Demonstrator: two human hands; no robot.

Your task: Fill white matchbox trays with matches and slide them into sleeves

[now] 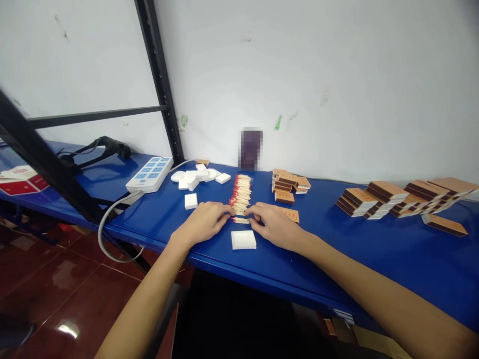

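Note:
A row of red-tipped matches [241,194] lies on the blue table [374,259], running away from me. My left hand [205,219] and my right hand [271,223] rest palm down at the near end of the row, fingertips pinched on a small bundle of matches [240,220] from either side. A white inner matchbox tray [243,240] lies just in front of the hands. An orange matchbox sleeve [292,215] sits beside my right hand.
White trays [196,177] are heaped at the back left, one tray [190,201] apart. Orange matchboxes [288,183] stack behind the matches; larger stacks [404,197] sit far right. A power strip [149,174] with cable lies left, by a black rack post [159,80].

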